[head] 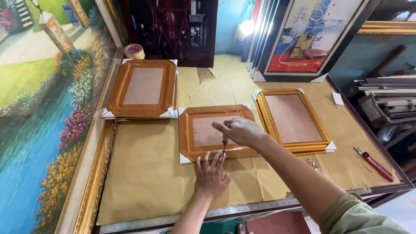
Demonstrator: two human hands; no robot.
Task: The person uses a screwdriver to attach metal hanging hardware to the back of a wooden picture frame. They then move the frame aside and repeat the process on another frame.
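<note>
A person's right hand [240, 131] grips a small screwdriver [224, 146], fingers clamped on its handle, tip at the lower edge of a plastic-wrapped orange picture frame [215, 133] lying on the paper-covered desk [147, 177]. The left hand [211, 173] presses flat just below, fingers spread, touching the frame's edge.
</note>
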